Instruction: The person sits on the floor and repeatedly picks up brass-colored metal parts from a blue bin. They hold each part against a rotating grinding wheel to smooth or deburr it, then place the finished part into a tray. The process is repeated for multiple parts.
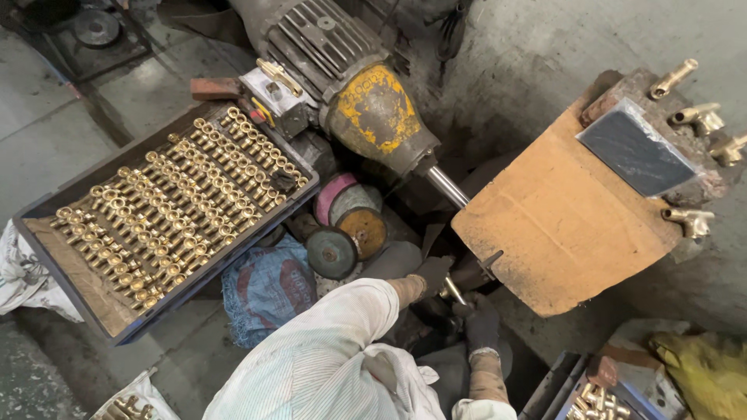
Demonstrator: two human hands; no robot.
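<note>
Both our gloved hands, left [430, 274] and right [481, 320], each grip closed on one brass fitting [454, 291], pressing it under the cardboard guard [560, 222] by the motor [350, 78] shaft; tray [70, 268] of fittings sits left.

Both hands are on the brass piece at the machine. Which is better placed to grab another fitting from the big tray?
Probably the left hand: the tray of brass fittings lies on its side, while the right hand sits farther off, beyond the brass piece both grip.
</note>
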